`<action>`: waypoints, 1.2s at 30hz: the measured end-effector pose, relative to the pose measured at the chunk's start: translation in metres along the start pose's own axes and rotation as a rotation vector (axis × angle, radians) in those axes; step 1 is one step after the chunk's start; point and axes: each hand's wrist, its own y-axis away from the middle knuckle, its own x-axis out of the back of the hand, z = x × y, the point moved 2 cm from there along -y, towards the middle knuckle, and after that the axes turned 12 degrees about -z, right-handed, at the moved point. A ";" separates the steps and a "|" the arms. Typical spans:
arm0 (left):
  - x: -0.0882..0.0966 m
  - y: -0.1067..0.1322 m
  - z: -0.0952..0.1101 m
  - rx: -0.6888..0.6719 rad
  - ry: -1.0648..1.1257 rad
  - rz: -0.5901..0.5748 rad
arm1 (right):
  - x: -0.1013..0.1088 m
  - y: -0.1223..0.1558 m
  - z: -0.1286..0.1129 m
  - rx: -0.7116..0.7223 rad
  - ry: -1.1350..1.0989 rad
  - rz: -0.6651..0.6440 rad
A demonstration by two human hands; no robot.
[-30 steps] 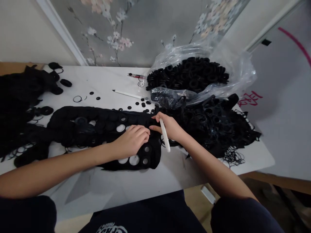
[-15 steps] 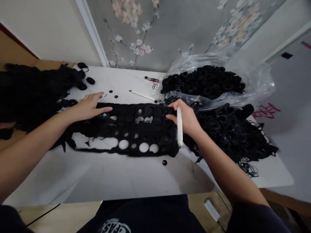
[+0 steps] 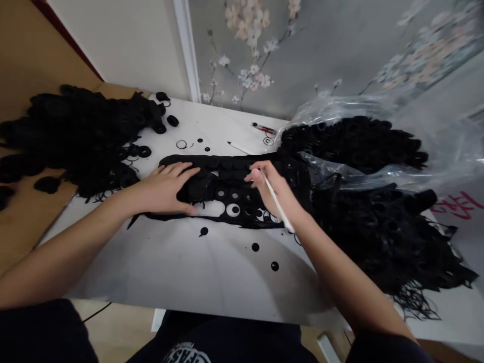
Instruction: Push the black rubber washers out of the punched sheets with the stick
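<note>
Two hands lay on a holed black sheet (image 3: 227,199): the left hand (image 3: 162,190) spread its fingers flat, the right hand (image 3: 274,189) pinched a white pen (image 3: 278,204).

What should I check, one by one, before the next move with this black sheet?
Left hand lies flat on the punched black sheet, holding it down: ok.
Right hand grips the white stylus firmly: ok.
Stylus tip placed on the sheet: cannot tell, the fingers hide that end.
All holes empty: not ok, one near the middle still shows a black centre.
No loose pieces around the sheet: not ok, loose black discs lie on the white table.
Sheet's right end apart from the black scrap pile: cannot tell, black on black.
</note>
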 end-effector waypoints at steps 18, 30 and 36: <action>-0.008 0.017 -0.021 -0.205 0.015 0.143 | -0.075 -0.037 -0.021 0.266 0.525 -0.293; 0.004 0.013 -0.006 -0.420 -0.710 0.701 | -0.092 -0.027 0.003 0.572 0.594 0.172; 0.001 0.017 -0.006 -0.492 -0.798 0.769 | -0.092 -0.022 0.000 0.524 0.449 0.288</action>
